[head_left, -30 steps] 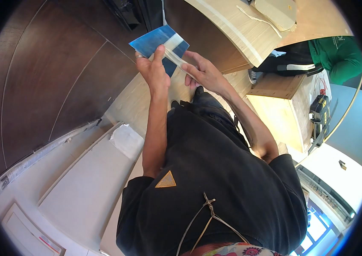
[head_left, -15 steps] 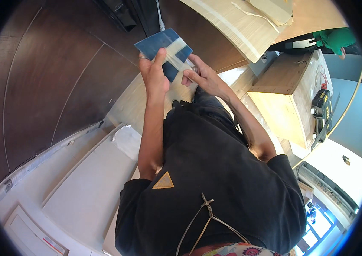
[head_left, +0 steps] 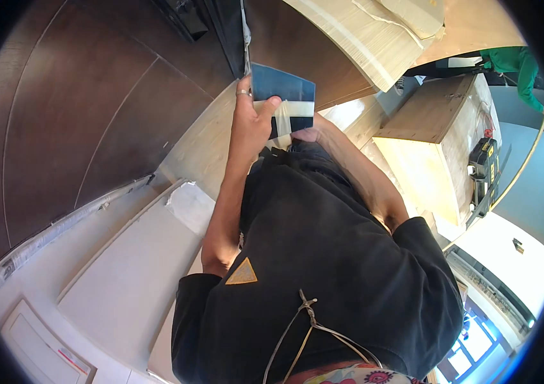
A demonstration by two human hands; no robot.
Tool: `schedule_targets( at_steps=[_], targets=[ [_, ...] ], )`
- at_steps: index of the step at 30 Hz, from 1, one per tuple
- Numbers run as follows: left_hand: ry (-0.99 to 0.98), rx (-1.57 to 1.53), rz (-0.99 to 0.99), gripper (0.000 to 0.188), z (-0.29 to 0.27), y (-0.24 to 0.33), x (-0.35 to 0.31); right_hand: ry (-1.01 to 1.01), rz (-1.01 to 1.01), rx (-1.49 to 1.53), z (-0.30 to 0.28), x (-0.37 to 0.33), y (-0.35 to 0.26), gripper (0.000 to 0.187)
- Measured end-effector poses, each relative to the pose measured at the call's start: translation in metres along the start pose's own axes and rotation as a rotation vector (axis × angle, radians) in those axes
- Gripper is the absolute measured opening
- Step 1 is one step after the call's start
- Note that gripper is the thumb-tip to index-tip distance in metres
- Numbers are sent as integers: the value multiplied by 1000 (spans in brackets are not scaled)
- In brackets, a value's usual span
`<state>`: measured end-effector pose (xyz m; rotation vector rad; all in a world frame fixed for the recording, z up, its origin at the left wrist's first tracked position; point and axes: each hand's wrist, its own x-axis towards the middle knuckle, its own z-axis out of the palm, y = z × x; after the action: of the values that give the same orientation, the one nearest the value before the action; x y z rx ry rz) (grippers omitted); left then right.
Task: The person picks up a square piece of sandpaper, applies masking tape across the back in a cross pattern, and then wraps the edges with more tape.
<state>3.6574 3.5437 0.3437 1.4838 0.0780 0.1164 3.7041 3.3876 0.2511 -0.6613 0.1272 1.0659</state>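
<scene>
A flat dark blue glossy panel (head_left: 281, 83) is tilted up in front of me. Pale translucent tape (head_left: 296, 109) runs across its face, and a second strip hangs over its lower edge. My left hand (head_left: 249, 128) is closed on the panel's left side, thumb pressed on the face near the tape and a ring on one finger. Beneath the lower right corner is my right hand (head_left: 309, 133); its fingers are mostly behind the panel and slightly blurred, so their grip is hidden.
Large dark brown panels (head_left: 86, 128) stand at the left. A white board (head_left: 124, 249) lies below them. Layered wooden boards (head_left: 374, 48) jut in at the top. To the right are a wooden cabinet box (head_left: 413, 150), a black tool case (head_left: 484, 173) and a co-worker's green sleeve (head_left: 527, 80).
The panel has turned upright and moved right and slightly down. My right hand has shifted from the tape at its side to behind its lower edge. The co-worker's arm has swung lower.
</scene>
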Motion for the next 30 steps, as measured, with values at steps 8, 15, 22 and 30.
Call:
schedule_targets(
  at_steps=[8, 15, 22, 30],
  targets=[
    [58, 111, -88, 61, -2, 10, -31, 141, -140, -297, 13, 35, -49, 65],
    [121, 228, -123, 68, -6, -8, -40, 163, -122, -203, 44, 41, -81, 57],
    [81, 202, -156, 70, -16, -35, -41, 169, -131, -209, 65, 50, -95, 49],
    [82, 196, -146, 70, -20, -37, -30, 241, -202, -225, 77, 48, -104, 41]
  ],
)
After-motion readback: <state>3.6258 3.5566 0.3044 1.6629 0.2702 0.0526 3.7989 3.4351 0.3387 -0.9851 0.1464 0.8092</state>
